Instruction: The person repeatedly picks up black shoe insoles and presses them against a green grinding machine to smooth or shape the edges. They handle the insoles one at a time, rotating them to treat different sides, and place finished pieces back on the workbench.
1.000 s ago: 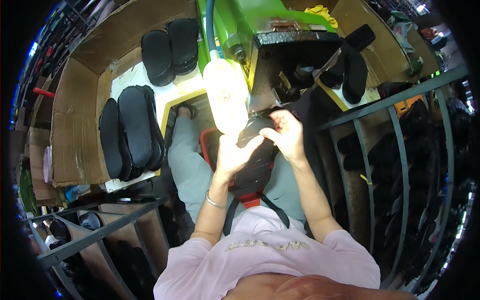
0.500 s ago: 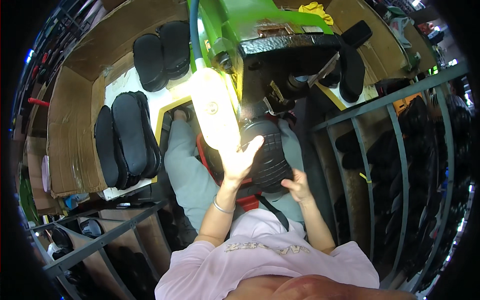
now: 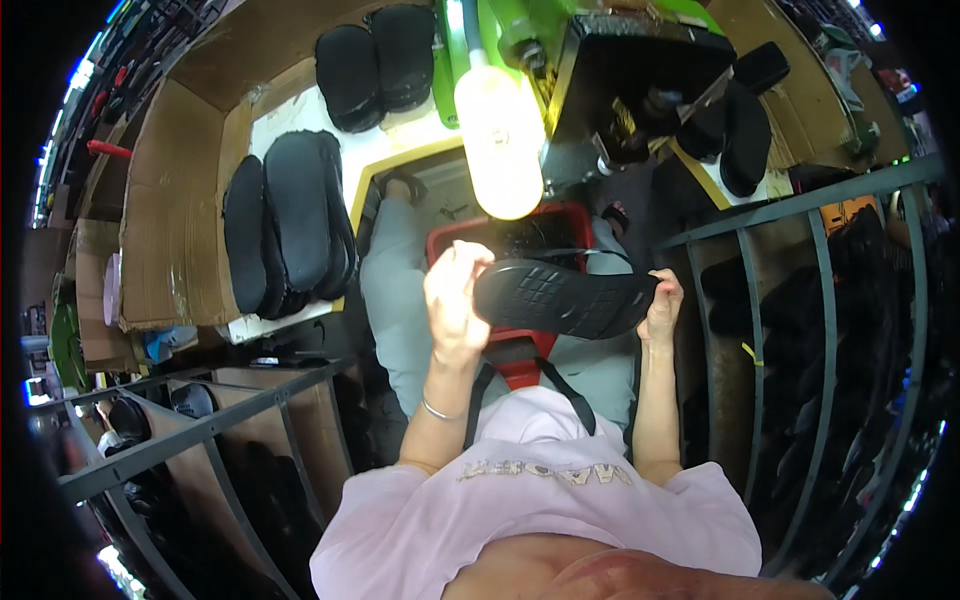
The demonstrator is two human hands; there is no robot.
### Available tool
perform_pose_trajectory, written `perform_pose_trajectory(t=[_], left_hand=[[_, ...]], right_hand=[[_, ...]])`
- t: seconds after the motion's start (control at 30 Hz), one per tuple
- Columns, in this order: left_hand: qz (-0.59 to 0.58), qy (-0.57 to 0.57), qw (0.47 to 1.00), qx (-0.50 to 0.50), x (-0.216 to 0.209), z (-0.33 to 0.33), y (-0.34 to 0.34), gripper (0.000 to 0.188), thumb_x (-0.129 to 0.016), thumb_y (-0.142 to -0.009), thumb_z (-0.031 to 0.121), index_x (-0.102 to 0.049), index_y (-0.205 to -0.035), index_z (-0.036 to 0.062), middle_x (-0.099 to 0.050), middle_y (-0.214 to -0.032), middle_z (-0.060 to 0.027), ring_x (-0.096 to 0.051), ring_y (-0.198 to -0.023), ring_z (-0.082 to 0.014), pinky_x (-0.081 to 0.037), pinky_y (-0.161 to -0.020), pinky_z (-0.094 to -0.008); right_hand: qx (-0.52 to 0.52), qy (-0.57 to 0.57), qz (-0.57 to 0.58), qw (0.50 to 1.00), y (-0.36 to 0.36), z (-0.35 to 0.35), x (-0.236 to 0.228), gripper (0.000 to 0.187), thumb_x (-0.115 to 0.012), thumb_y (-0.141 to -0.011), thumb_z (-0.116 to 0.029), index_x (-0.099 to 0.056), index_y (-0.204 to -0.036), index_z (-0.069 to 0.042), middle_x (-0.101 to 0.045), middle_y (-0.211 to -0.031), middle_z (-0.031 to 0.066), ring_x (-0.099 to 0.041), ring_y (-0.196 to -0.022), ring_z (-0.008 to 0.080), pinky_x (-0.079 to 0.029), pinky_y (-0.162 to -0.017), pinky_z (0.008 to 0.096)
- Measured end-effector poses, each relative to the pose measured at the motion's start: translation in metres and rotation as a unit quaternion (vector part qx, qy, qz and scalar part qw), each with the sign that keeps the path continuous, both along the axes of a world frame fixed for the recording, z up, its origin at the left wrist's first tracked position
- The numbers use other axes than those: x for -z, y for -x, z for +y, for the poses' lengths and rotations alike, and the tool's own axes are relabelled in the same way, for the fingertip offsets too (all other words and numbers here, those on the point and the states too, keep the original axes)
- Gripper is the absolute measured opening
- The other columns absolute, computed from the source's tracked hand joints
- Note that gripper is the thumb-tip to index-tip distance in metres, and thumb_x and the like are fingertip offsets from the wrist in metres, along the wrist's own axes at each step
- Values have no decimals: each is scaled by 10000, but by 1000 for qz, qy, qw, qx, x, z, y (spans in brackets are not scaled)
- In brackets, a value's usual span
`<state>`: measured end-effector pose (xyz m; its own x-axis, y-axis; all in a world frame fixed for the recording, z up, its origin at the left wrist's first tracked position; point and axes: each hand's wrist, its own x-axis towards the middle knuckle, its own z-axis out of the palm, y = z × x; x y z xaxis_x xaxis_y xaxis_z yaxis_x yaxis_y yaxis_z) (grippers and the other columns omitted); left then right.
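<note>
Left bare hand (image 3: 457,297): it's pinching the left end of a black, grid-treaded rubber sole (image 3: 565,298).
Right bare hand (image 3: 661,305): it's pinching the opposite end.
Treaded sole: it's spanning the grip, tread side showing, probably held both ends for steadiness.
White, oblong, glowing lamp (image 3: 500,145): it's shining beyond the grip, presumably lighting it.
Flat, black, rounded pieces (image 3: 300,220): they're lying stacked left of the grip, seemingly within reach.
</note>
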<state>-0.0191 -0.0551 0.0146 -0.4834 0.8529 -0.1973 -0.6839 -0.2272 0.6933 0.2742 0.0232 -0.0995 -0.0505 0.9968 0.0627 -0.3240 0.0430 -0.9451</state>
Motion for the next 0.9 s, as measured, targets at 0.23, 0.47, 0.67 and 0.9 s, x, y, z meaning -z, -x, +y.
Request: perform_pose_trajectory(t=[0.23,0.47,0.67,0.9], left_hand=[[-126,-55,990,19,13,-21,66,270,-463,-1025,179,-522,-857,-24,-471,-826,-68,-307,-527,-44,-257,-372,-175],[606,193,764,-106,101,-38,73,120,-651,-896,81,-692,-840,-16,-628,-757,-80,-465,-513,-121,-386,-476,-264],[809,254,522,94,112,-36,51,326,-739,-747,144,-679,-1047,32,-559,-1214,-182,-484,-1144,-365,-421,-911,-444],[109,4,938,328,22,11,-76,556,-742,-826,89,-493,-1305,-45,-570,-1232,-145,-644,-926,-200,-569,-795,-342]], right_hand=[[110,76,148,980,-41,-17,1,477,-645,-801,-576,-558,-788,-108,-593,-769,-27,-603,-727,116,-541,-690,306],[150,15,87,985,-72,-4,2,492,-653,-789,-582,-545,-760,-103,-557,-736,-27,-585,-723,114,-515,-690,282],[88,-124,16,988,-124,17,-35,483,-713,-739,-555,-514,-715,-115,-389,-642,-43,-371,-598,94,-354,-558,260],[92,-153,-26,984,-107,15,-45,508,-780,-724,-491,-587,-790,-26,-587,-740,44,-557,-719,146,-456,-700,271]])
